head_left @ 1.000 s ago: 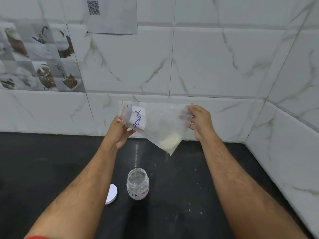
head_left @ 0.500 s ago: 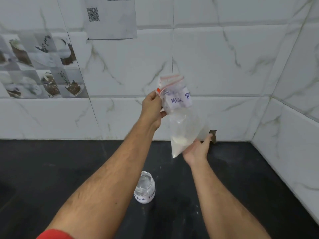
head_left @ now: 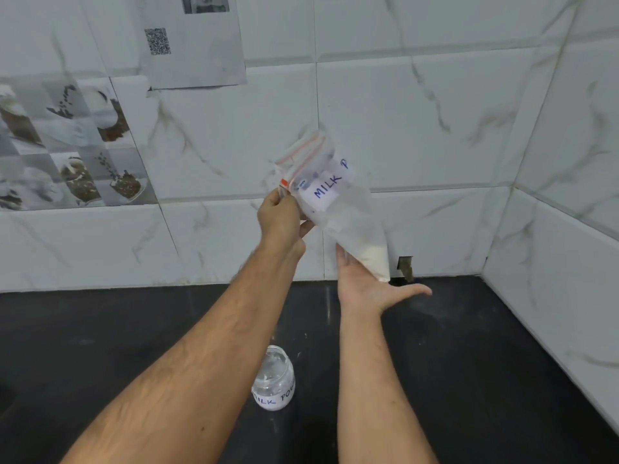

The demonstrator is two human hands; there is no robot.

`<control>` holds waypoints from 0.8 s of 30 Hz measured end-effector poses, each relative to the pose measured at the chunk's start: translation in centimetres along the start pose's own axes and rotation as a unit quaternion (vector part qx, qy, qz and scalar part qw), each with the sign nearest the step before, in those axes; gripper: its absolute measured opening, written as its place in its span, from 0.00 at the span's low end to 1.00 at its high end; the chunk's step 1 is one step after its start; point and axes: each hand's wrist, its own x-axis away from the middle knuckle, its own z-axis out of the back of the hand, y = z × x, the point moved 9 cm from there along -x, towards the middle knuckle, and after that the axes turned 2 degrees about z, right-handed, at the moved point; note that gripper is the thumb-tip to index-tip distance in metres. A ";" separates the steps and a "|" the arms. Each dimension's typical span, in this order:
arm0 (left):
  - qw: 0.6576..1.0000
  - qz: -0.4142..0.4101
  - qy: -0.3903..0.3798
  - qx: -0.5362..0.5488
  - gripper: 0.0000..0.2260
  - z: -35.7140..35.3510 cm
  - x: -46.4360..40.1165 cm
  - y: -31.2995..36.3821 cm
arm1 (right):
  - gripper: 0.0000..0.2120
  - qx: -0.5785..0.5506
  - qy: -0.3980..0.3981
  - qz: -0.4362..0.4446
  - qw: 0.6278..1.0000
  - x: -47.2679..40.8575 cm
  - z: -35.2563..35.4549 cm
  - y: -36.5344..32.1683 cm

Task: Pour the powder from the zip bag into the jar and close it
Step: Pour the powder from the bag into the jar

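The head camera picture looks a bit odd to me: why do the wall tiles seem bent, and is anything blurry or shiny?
Head view: the wide-angle lens bows the tile lines on the wall; the zip bag in the left hand looks slightly soft, likely motion blur; the black counter shows a faint pale reflection streak; the jar catches small highlights; lighting is soft and even, with no hard shadows.

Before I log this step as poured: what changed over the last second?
The zip bag swung from lying sideways to hanging with its zip end up, powder settled in the bottom corner. The right hand let go of the side and now lies open under that corner. The left hand kept its grip near the zip. The jar stayed open on the counter.
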 end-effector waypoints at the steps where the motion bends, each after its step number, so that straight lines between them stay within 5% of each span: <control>1: 1.000 0.000 -0.003 -0.016 0.04 1.1 -0.1 0.1 | 0.57 0.018 0.000 0.008 1.000 -0.1 -0.2 -0.5; 9: 0.949 -0.062 -0.075 -0.301 0.02 11.0 -0.5 -1.1 | 0.46 0.242 0.017 -0.014 0.970 -0.3 0.3 -2.6; 14: 0.933 -0.124 -0.049 -0.335 0.24 15.7 0.9 -2.1 | 0.46 0.352 0.053 -0.044 0.933 0.4 1.9 -2.7; 22: 0.897 -0.202 -0.100 -0.381 0.03 16.1 2.7 -3.1 | 0.45 0.423 0.098 -0.064 0.898 1.0 4.8 -3.3; 24: 0.880 -0.197 -0.122 -0.414 0.06 16.4 2.4 -4.0 | 0.42 0.449 0.104 -0.071 0.885 1.1 5.1 -3.6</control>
